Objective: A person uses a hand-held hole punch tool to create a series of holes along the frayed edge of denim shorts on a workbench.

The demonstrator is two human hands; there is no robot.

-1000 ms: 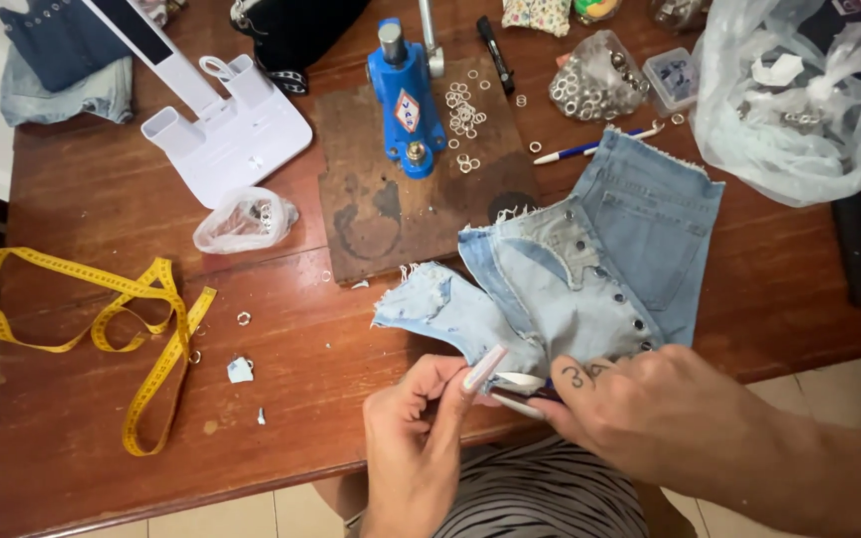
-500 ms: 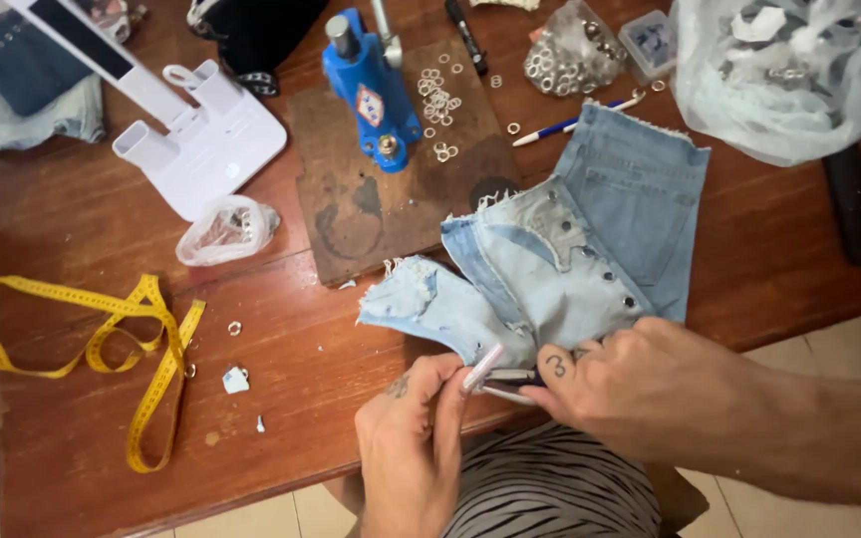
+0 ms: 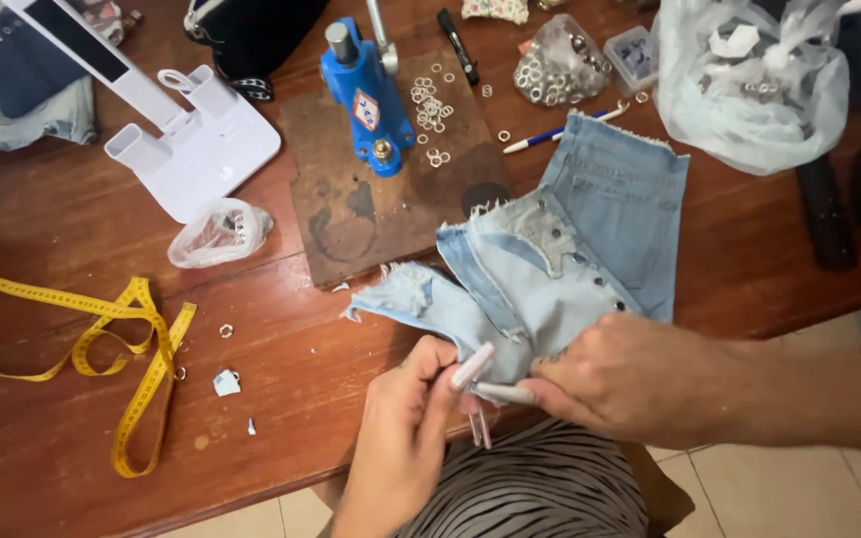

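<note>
Light blue denim shorts (image 3: 590,249) with frayed hems and metal studs lie on the brown wooden table (image 3: 72,249), reaching over its near edge. My left hand (image 3: 406,438) sits at that edge, its fingers pinching a small slim pale pink tool (image 3: 473,369) against the denim. My right hand (image 3: 630,384) presses down on the lower part of the shorts and grips a thin metal piece (image 3: 500,392) beside the pink tool. The two hands almost touch at the shorts' edge. What the metal piece is cannot be told.
A blue hand press (image 3: 366,95) stands on a dark board with loose metal rings (image 3: 430,100) beside it. A yellow tape measure (image 3: 102,349) lies at the left. A white stand (image 3: 186,139), small bags of hardware (image 3: 216,234), a pen (image 3: 550,134) and a big plastic bag (image 3: 749,80) line the back.
Both hands stay at the shorts' near edge with the tools; the pink tool has tilted slightly. The camera has shifted, so the table appears a little lower and to the left.
</note>
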